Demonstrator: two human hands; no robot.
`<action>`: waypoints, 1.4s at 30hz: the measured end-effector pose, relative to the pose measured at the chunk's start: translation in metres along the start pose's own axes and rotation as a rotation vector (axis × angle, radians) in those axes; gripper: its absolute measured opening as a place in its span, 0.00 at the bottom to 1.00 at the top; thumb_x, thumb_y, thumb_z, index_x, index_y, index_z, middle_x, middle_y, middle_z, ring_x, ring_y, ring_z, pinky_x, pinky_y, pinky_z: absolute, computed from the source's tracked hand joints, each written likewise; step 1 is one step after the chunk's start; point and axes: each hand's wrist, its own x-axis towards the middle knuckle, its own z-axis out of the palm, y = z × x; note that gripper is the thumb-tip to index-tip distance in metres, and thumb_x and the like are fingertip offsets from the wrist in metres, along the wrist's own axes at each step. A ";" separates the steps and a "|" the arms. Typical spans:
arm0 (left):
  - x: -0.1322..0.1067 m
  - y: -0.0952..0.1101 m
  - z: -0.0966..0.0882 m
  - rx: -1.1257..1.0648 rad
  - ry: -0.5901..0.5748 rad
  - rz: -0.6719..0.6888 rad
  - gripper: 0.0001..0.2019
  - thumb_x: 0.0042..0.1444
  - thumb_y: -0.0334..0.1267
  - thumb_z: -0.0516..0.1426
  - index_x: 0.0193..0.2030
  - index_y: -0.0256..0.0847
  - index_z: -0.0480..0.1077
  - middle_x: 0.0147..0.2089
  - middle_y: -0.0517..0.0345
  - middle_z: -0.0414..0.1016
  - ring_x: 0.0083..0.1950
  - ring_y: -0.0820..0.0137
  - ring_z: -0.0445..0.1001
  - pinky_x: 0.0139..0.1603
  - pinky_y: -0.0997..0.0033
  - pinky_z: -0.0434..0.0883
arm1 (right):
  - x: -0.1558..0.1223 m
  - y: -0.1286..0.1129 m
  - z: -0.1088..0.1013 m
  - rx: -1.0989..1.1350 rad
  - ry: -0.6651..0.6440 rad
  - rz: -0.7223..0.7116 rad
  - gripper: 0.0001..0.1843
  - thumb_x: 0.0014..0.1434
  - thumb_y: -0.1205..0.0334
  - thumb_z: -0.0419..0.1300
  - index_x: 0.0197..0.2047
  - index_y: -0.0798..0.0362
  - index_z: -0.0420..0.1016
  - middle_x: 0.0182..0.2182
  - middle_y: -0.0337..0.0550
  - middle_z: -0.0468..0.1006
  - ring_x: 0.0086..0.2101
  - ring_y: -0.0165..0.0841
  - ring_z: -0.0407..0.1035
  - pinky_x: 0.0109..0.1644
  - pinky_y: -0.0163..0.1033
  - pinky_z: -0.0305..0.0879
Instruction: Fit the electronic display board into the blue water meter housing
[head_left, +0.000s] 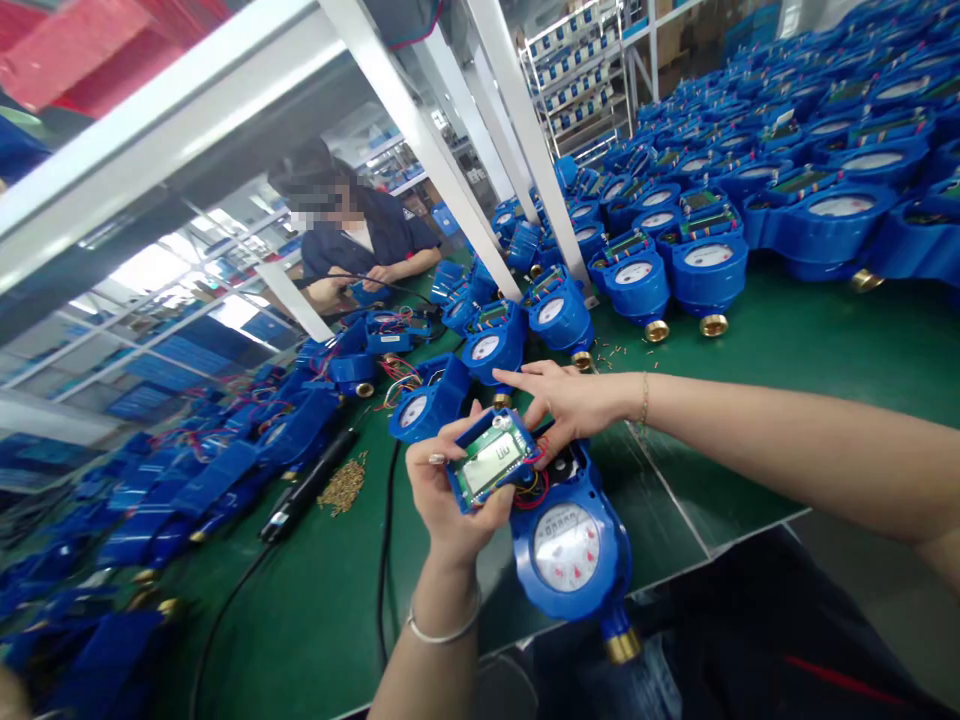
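Note:
My left hand grips a blue plastic module with a green circuit board and a small LCD screen facing up. Red and black wires run from it down to a blue water meter with a white dial and brass end fitting, lying just below on the bench. My right hand sits above the meter with its fingers spread, the index finger stretched left and the thumb at the module's corner. It holds nothing that I can see.
Several blue meters fill the green bench mat, massed at the right and left. A black electric screwdriver and a pile of small brass pins lie to the left. A seated co-worker works beyond white shelf posts.

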 end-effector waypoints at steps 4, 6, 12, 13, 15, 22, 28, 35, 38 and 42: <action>0.009 -0.003 -0.003 0.007 -0.065 0.055 0.25 0.43 0.39 0.69 0.42 0.44 0.57 0.45 0.51 0.75 0.50 0.56 0.77 0.60 0.40 0.65 | 0.004 0.001 0.001 0.018 -0.017 -0.018 0.47 0.44 0.44 0.72 0.65 0.38 0.60 0.68 0.41 0.46 0.66 0.56 0.31 0.64 0.65 0.35; 0.014 -0.005 -0.002 0.010 -0.088 0.066 0.25 0.43 0.37 0.69 0.42 0.44 0.58 0.46 0.50 0.75 0.51 0.57 0.76 0.59 0.42 0.65 | 0.005 0.001 0.003 0.036 -0.020 -0.030 0.59 0.44 0.45 0.73 0.70 0.40 0.43 0.69 0.46 0.45 0.66 0.54 0.31 0.65 0.63 0.35; 0.019 -0.003 -0.001 0.026 -0.121 0.036 0.24 0.43 0.38 0.68 0.41 0.43 0.59 0.46 0.51 0.75 0.50 0.60 0.75 0.57 0.48 0.68 | 0.012 0.003 0.007 0.071 -0.044 -0.065 0.70 0.38 0.45 0.75 0.71 0.46 0.33 0.67 0.54 0.48 0.66 0.53 0.35 0.66 0.60 0.39; 0.019 -0.003 -0.001 0.026 -0.121 0.024 0.24 0.43 0.38 0.68 0.41 0.43 0.58 0.47 0.51 0.75 0.51 0.59 0.75 0.57 0.48 0.68 | 0.012 0.003 0.007 0.074 -0.040 -0.074 0.68 0.38 0.45 0.75 0.71 0.45 0.36 0.67 0.52 0.48 0.65 0.53 0.37 0.65 0.60 0.41; 0.017 -0.002 -0.002 0.022 -0.116 -0.006 0.24 0.44 0.39 0.68 0.41 0.43 0.58 0.47 0.50 0.74 0.51 0.59 0.75 0.54 0.51 0.71 | 0.012 0.003 0.008 0.072 -0.029 -0.097 0.55 0.39 0.47 0.75 0.67 0.42 0.55 0.66 0.47 0.49 0.63 0.52 0.42 0.65 0.59 0.44; 0.010 0.003 0.000 0.001 -0.058 -0.092 0.24 0.46 0.45 0.67 0.41 0.44 0.56 0.47 0.49 0.73 0.51 0.58 0.75 0.48 0.58 0.73 | -0.001 -0.003 0.011 0.041 0.078 -0.134 0.15 0.46 0.52 0.73 0.34 0.50 0.80 0.54 0.45 0.58 0.54 0.48 0.53 0.61 0.58 0.53; 0.003 0.006 0.001 -0.012 -0.024 -0.164 0.25 0.46 0.48 0.67 0.40 0.44 0.56 0.46 0.50 0.73 0.48 0.61 0.75 0.45 0.61 0.72 | -0.007 -0.010 0.016 0.043 0.169 -0.220 0.05 0.51 0.66 0.69 0.33 0.57 0.78 0.46 0.45 0.63 0.43 0.33 0.66 0.54 0.39 0.64; -0.005 0.004 0.002 -0.011 0.025 -0.240 0.24 0.46 0.47 0.67 0.40 0.44 0.56 0.46 0.51 0.71 0.48 0.62 0.73 0.47 0.61 0.70 | -0.007 -0.009 0.016 0.034 0.218 -0.216 0.07 0.53 0.67 0.68 0.37 0.55 0.78 0.46 0.44 0.67 0.43 0.33 0.68 0.53 0.39 0.65; -0.007 0.003 0.002 -0.005 0.041 -0.260 0.25 0.45 0.47 0.67 0.39 0.44 0.55 0.46 0.51 0.71 0.48 0.61 0.73 0.48 0.60 0.70 | -0.016 -0.007 0.009 0.028 0.203 -0.183 0.07 0.51 0.62 0.70 0.34 0.53 0.79 0.46 0.44 0.67 0.45 0.35 0.67 0.55 0.41 0.64; -0.007 0.004 0.004 -0.001 0.053 -0.280 0.25 0.45 0.47 0.67 0.40 0.44 0.55 0.46 0.50 0.70 0.49 0.60 0.73 0.49 0.57 0.69 | -0.037 -0.018 0.010 0.011 0.212 -0.064 0.27 0.47 0.48 0.71 0.48 0.51 0.76 0.51 0.47 0.66 0.51 0.43 0.63 0.58 0.51 0.60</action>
